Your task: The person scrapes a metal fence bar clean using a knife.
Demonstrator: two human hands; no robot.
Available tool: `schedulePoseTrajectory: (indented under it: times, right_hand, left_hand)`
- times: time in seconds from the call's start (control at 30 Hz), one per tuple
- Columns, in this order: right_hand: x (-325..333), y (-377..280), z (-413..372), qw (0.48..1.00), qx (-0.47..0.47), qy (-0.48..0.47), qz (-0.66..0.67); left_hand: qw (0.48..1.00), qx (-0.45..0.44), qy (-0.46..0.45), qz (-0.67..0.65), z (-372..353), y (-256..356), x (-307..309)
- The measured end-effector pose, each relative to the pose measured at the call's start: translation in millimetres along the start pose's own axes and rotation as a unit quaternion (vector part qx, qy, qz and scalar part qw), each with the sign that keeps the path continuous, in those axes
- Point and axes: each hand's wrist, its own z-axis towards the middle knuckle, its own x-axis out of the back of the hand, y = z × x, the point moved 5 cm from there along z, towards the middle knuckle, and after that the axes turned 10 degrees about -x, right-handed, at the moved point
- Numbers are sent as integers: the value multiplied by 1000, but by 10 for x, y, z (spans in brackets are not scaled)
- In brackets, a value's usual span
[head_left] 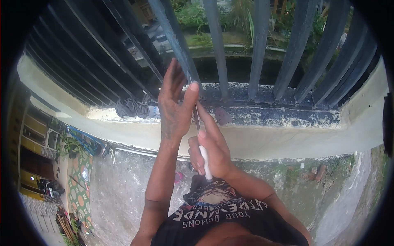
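**White-handled tool held up at a barred ledge, its tip hard to make out**

The right hand point(213, 153) grasps a white-handled tool point(206, 164), fingers wrapped around the handle, thumb laid at the base of its narrow metal blade and index finger stretched alongside. The fingers cover part of the handle; its butt end shows just above the dark shirt point(221, 205). The tool is held above the front edge of the ledge point(287, 117), left of its middle, its blade pointing toward a grey bar point(174, 30).

The left hand point(174, 106) is raised beside that bar, its fingers extended and blurred, its thumb at the blade's far end. I cannot tell whether it pinches the blade, nor whether the tip touches the bar, which runs out of view at the top.

A crumpled dark cloth point(131, 109) lies near the ledge's left end, its folds hard to read. A small grey scrap point(223, 116) lies by the ledge's front edge, just right of the right hand's index finger. On the ground, a pink object point(179, 177) is too small to identify.
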Motion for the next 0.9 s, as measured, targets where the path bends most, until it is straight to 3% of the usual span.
schedulePoseTrajectory:
  times: [0.17, 0.3, 0.37, 0.53, 0.7, 0.77, 0.9]
  right_hand:
    - [-158, -389, 177, 997, 66, 0, -45]
    - [-343, -792, 316, 994, 70, -75, 48]
    - [-443, -893, 318, 982, 51, -159, 92]
    - [-403, -728, 314, 994, 51, -73, 69]
    - [-387, -822, 283, 994, 35, -74, 72]
    - [-455, -889, 291, 992, 47, -96, 64]
    - [-357, -705, 293, 994, 41, -70, 70]
  left_hand:
    - [998, -56, -4, -9, 419, 372, -73]
    - [997, -76, 0, 23, 804, 570, -57]
    - [992, -122, 25, 6, 901, 662, -15]
    - [994, -107, 26, -26, 772, 458, -73]
    - [993, -110, 21, -29, 805, 440, -92]
    - [997, -69, 26, -26, 840, 520, -74]
    - [994, -105, 16, -10, 732, 400, -105]
